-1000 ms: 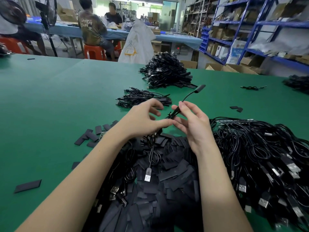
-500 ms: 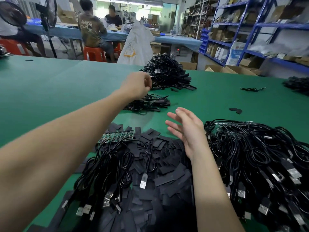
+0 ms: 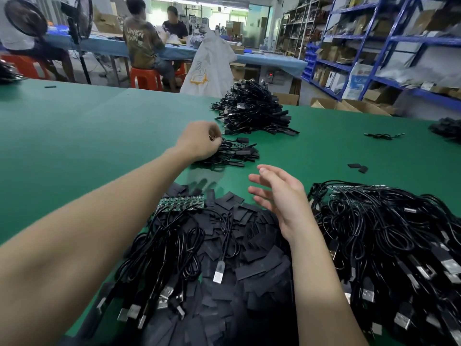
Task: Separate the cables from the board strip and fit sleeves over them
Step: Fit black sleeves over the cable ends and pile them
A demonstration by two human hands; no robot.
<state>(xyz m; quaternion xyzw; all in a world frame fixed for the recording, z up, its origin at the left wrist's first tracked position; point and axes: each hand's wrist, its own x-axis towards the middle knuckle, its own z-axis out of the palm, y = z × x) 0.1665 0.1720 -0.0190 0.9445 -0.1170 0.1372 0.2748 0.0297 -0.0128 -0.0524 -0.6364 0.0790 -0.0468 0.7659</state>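
the left hand (image 3: 199,139) reached out toward the middle of the green worktop (image 3: 87,136), its fingers curled down onto the small heap of sleeved cables (image 3: 232,153); whether they pinched a cable or only rested on the heap could not be told, since the knuckles hid the fingertips. the right hand (image 3: 279,196) hovered apart from everything, fingers straight and loosely spread, holding nothing, just above the pile of flat black sleeves (image 3: 249,250) at the near edge. the step looked like setting a finished cable on the small heap, and doing it well would mean laying it with its sleeved end toward the same side as the others, so the heap did not tangle, and letting go cleanly rather than dragging neighbours back with the wrist. the green board strip (image 3: 180,204) lay at the far left rim of the sleeve pile, its attached cables (image 3: 159,258) trailing toward the near edge with their usb plugs fanned out; a loose cable (image 3: 220,268) lay across the sleeves beside them. the likely next pick was one cable snapped off that strip, so the free right hand was best lowered to take a single sleeve, not a clump, as they overlapped closely. the big unsorted cable mass (image 3: 386,233) sat at the near right, and a taller finished heap (image 3: 252,111) stood toward the far edge.
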